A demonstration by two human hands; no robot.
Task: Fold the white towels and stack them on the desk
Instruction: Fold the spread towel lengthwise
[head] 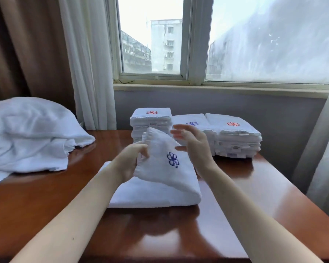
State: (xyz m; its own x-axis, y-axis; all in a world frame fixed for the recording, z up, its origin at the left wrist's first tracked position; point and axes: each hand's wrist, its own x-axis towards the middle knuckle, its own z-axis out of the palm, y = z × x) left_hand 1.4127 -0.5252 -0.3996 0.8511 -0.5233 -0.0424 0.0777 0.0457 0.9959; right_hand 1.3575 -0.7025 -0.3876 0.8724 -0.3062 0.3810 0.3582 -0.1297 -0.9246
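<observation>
The left hand pinched the raised flap of the white towel (blue flower showing) on the table; the right hand hovered beside it, fingers straight, holding nothing.

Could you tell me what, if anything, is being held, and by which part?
The left hand grips the half-folded white towel by the left edge of its lifted flap. The right hand is open beside the flap and holds nothing.
</observation>
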